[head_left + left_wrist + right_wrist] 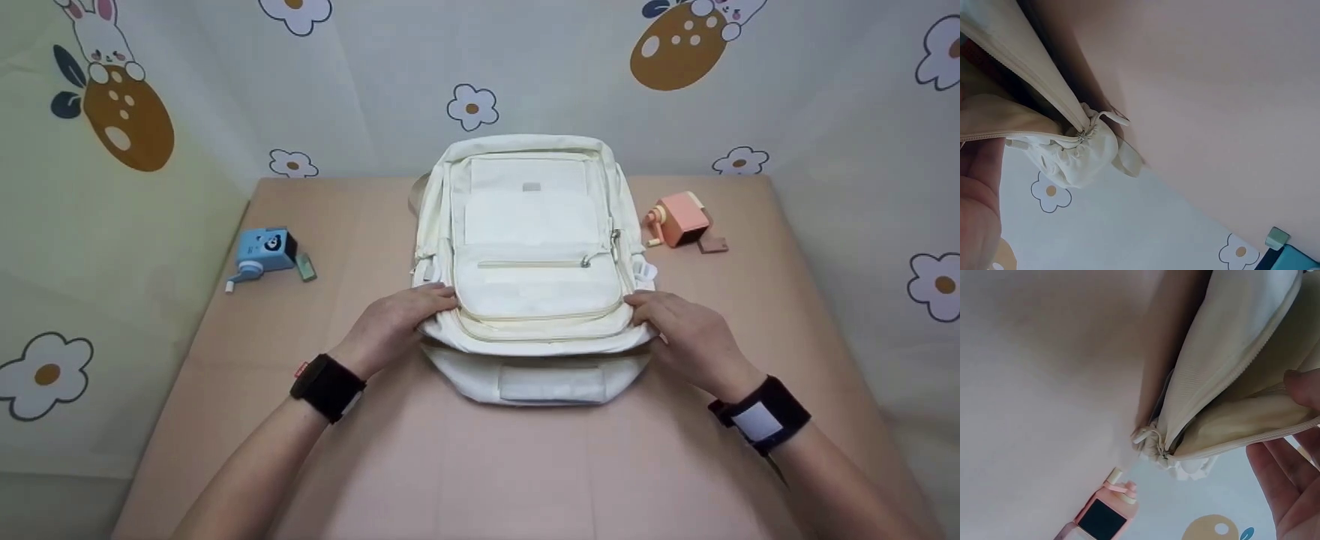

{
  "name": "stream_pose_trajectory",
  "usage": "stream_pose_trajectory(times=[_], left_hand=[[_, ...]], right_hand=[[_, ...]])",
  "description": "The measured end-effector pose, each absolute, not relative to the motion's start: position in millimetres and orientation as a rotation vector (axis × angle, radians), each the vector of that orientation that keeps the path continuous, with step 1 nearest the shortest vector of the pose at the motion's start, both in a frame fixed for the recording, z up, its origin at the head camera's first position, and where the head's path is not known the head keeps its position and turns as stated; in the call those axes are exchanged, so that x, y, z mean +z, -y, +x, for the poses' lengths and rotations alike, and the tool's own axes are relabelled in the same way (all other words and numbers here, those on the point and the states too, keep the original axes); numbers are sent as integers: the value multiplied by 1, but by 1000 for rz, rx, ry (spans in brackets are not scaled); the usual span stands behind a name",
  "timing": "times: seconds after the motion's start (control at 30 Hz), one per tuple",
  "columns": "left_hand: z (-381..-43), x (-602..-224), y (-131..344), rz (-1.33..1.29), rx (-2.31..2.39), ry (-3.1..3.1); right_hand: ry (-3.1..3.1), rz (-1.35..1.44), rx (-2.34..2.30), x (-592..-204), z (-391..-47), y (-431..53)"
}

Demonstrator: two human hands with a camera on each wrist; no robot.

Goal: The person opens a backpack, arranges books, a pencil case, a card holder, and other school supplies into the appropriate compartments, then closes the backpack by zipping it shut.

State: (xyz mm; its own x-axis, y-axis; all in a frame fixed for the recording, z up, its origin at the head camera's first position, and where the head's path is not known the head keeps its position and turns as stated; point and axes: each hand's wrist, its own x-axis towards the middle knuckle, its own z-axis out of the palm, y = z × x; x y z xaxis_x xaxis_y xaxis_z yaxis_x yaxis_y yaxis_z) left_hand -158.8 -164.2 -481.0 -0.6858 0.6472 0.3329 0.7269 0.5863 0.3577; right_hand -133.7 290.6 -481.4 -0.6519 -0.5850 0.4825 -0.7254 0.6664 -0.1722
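A cream backpack (532,292) lies on the table, front pockets up, its top end toward the person. Its main zip is undone, and the side views look into the gaping opening (1275,382). My left hand (397,319) grips the loose front panel's edge at the left corner. At the right corner, my right hand (686,330) pinches the same panel edge, thumb inside and fingers outside in the right wrist view. Something red (982,59) shows dimly inside the bag in the left wrist view. Only part of the left hand (979,208) is visible there.
A blue crank pencil sharpener (266,249) stands on the left of the table beside a small green block (305,267). On the right is a pink crank sharpener (681,217) with a small brownish-pink piece (712,244). Flower-patterned cloth (375,82) surrounds the table.
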Motion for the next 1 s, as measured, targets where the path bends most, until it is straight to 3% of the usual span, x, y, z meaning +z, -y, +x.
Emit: stream_pose_trajectory(times=[1.0], left_hand=[[-143, -492, 170, -1169, -638, 2967]], right_hand=[[2790, 1149, 487, -488, -127, -298]])
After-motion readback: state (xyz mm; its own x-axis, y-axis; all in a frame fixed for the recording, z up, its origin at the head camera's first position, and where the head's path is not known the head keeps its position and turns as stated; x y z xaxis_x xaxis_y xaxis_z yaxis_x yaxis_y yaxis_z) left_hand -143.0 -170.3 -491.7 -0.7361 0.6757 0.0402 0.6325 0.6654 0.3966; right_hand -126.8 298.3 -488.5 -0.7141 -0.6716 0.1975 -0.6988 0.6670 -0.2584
